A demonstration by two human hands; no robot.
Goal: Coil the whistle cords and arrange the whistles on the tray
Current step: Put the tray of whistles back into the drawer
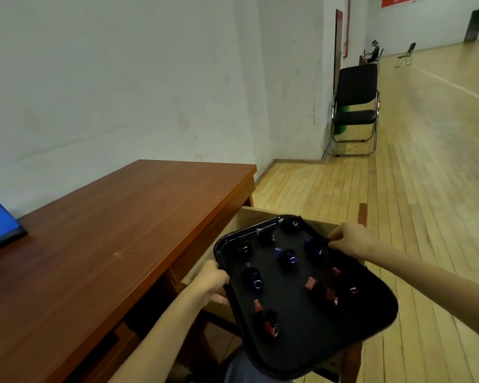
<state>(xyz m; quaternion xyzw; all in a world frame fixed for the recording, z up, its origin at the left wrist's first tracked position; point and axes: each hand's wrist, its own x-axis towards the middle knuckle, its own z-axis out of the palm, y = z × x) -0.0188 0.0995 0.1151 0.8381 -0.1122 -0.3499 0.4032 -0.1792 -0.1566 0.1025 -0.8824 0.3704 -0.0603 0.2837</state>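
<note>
I hold the black rectangular plastic tray (371, 313) in the air between my hands, just right of the reddish-brown wooden desk (108, 230) and tilted a little. My left hand (212, 277) grips its left rim and my right hand (349, 240) pinches the far right edge. The small whistles with coiled cords (286, 258) lie spread across it: black at the far end, blue in the middle, red nearest me.

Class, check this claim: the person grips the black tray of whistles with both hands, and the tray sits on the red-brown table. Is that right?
Not quite. The head view shows the black tray held beside the red-brown table, past its edge, not on it. The rest stands: the left hand and right hand both grip its rim, with whistles on it.
</note>
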